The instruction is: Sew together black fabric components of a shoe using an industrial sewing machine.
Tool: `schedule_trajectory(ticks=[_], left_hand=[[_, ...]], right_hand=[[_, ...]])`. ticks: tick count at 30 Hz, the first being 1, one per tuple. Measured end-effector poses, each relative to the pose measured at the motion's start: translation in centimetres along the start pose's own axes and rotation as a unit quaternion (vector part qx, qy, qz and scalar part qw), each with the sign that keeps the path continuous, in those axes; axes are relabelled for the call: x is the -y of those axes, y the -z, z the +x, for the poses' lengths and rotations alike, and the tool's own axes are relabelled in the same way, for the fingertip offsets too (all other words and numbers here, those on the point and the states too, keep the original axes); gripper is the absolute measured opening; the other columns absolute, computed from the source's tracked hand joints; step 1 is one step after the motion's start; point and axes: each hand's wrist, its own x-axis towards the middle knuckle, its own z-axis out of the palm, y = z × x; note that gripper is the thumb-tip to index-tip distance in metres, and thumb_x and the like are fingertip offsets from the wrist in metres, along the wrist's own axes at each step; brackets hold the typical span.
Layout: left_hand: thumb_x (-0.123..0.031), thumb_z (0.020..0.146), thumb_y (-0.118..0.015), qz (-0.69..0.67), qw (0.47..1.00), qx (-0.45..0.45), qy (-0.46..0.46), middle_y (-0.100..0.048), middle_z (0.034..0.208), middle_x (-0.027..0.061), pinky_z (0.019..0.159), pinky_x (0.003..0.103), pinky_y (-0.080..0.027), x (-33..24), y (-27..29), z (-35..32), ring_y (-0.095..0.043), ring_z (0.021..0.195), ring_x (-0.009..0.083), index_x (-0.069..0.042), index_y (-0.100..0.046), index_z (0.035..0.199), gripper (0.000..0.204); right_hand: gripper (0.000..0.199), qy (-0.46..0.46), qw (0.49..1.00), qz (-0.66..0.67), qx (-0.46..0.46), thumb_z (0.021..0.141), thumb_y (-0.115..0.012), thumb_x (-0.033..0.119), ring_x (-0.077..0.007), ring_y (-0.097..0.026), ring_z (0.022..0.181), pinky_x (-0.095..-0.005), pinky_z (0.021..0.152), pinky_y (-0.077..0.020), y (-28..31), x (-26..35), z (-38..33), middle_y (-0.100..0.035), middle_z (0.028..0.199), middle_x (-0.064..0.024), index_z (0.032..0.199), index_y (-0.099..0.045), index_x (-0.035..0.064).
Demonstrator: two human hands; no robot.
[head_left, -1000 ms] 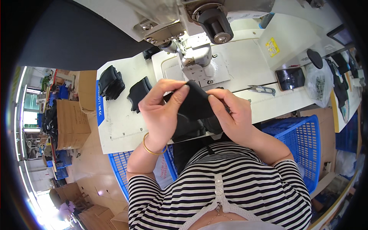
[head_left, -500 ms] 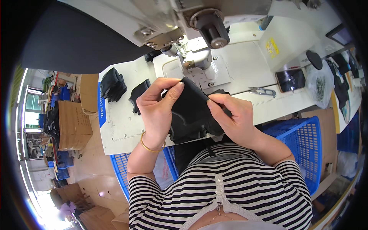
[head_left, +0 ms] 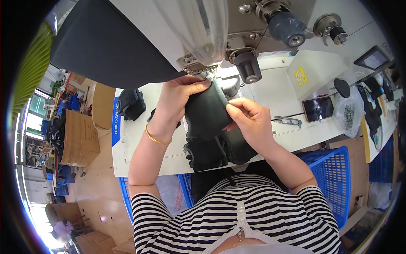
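Note:
A black fabric piece (head_left: 207,108) is stretched between my two hands beneath the head of a sewing machine (head_left: 247,65). My left hand (head_left: 182,91) pinches its upper left corner, close to the lit needle area. Lower down the right edge, my right hand (head_left: 252,120) grips the cloth between thumb and fingers. A pale grey-green strip (head_left: 219,91) shows along that edge. More black pieces (head_left: 205,152) lie below the held cloth at the table's front edge. The needle itself is hidden behind my left fingers and the machine.
Folded black pieces (head_left: 131,103) sit on the left of the white table (head_left: 139,158). To the right are thread snips (head_left: 287,121), a phone (head_left: 318,110) and a clear plastic bag (head_left: 349,116). A blue basket (head_left: 336,178) stands below right; cardboard boxes (head_left: 80,137) stand left.
Both hands have raised the cloth closer to the needle area, and its edge has turned so the pale strip shows. My view has shifted, with more of the machine head showing.

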Motion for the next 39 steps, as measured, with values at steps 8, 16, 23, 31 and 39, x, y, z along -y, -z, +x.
schedule_trajectory(ticks=[8, 16, 23, 31, 39], left_hand=[[0.003, 0.081, -0.072, 0.003, 1.0, -0.006, 0.015, -0.07, 0.084, 0.0105, 0.071, 0.027, -0.055, -0.3, 0.1, 0.5, -0.066, 0.073, 0.0152, 0.003, -0.069, 0.089, 0.009], [0.004, 0.08, -0.072, -0.002, 1.0, -0.002, 0.011, -0.071, 0.086, 0.0119, 0.073, 0.028, -0.055, 0.1, 0.4, 0.5, -0.067, 0.075, 0.0162, 0.003, -0.069, 0.088, 0.008], [0.005, 0.081, -0.069, 0.0, 1.0, -0.002, 0.003, -0.07, 0.09, 0.0122, 0.075, 0.029, -0.055, -0.2, 0.5, 0.9, -0.067, 0.078, 0.0172, 0.005, -0.066, 0.093, 0.013], [0.006, 0.081, -0.067, 0.034, 0.999, -0.017, 0.018, -0.069, 0.093, 0.0127, 0.078, 0.029, -0.056, -0.3, 0.3, 0.7, -0.068, 0.082, 0.0184, 0.006, -0.064, 0.101, 0.019], [0.006, 0.081, -0.066, -0.007, 1.0, 0.01, 0.003, -0.069, 0.096, 0.0132, 0.078, 0.03, -0.056, 0.0, 0.9, 1.5, -0.068, 0.084, 0.0189, 0.006, -0.064, 0.102, 0.021]], right_hand=[[0.017, -0.012, 1.0, 0.016, 0.015, 0.097, -0.059, 0.01, -0.0129, -0.067, 0.069, -0.0238, 0.061, -0.0547, 0.1, -0.3, 0.3, -0.069, 0.082, -0.0079, 0.099, -0.066, -0.0052], [0.017, -0.017, 0.999, 0.028, 0.021, 0.097, -0.059, 0.01, -0.0132, -0.067, 0.07, -0.0238, 0.062, -0.0555, 0.1, -0.4, 0.0, -0.069, 0.084, -0.0088, 0.1, -0.066, -0.005], [0.018, -0.023, 0.998, 0.047, 0.018, 0.097, -0.058, 0.01, -0.015, -0.068, 0.07, -0.0247, 0.063, -0.0566, -0.3, -0.6, 0.1, -0.069, 0.086, -0.0103, 0.103, -0.064, -0.0062], [0.018, -0.004, 0.999, 0.001, 0.032, 0.098, -0.057, 0.008, -0.0167, -0.07, 0.072, -0.0253, 0.065, -0.0565, -0.2, -0.5, -0.4, -0.069, 0.087, -0.0115, 0.107, -0.062, -0.0066], [0.019, -0.006, 1.0, 0.011, 0.025, 0.098, -0.057, 0.009, -0.0167, -0.071, 0.073, -0.0252, 0.065, -0.0565, -0.5, -0.6, -0.5, -0.069, 0.087, -0.0113, 0.107, -0.062, -0.0063]])
